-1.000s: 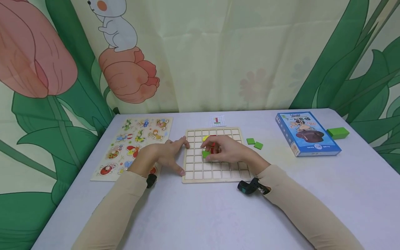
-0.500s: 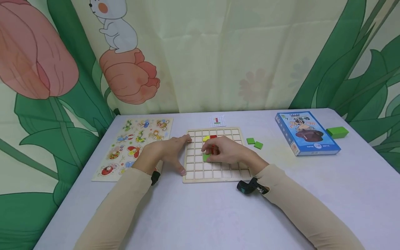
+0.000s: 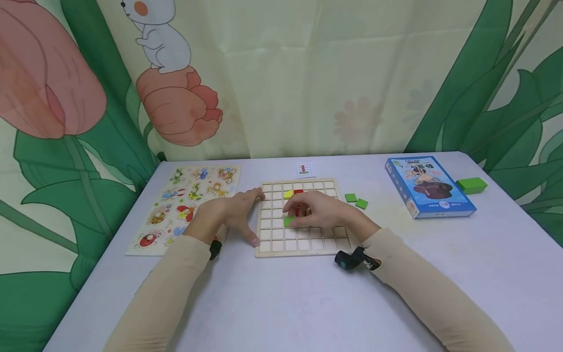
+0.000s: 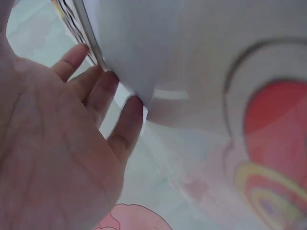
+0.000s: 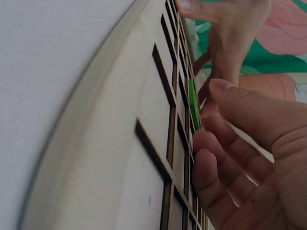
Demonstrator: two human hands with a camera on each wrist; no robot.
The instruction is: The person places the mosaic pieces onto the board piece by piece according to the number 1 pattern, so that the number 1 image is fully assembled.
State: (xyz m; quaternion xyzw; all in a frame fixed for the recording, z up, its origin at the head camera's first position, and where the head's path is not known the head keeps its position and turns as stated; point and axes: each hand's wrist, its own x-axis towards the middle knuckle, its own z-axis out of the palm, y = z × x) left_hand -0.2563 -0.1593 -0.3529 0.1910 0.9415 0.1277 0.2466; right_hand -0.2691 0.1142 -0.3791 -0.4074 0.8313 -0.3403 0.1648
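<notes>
A wooden grid board (image 3: 303,248) lies at the table's middle. My left hand (image 3: 235,215) braces its left edge, thumb and fingers spread; the left wrist view shows the fingers nearly straight. Over the board hovers my right hand (image 3: 323,210), fingers loosely bent. Beside its thumb a green square tile (image 3: 289,222) sits on the grid. In the right wrist view that tile (image 5: 193,104) lies near the fingertips, with a gap to the thumb. Toward the back of the grid are a yellow tile (image 3: 288,194) and a red piece (image 3: 298,191); the right hand partly covers more red.
Two loose green tiles (image 3: 356,200) lie right of the board. A small pattern card (image 3: 304,169) is behind it. Farther right stand a blue box (image 3: 431,188) and a green block (image 3: 471,186). An insect picture board (image 3: 176,210) lies at left, partly under the left arm.
The green tile, tilted by the right fingertips a second ago, now lies flatter and slightly nearer on the grid. Left hand stays at the board's edge. The head view shifts slightly.
</notes>
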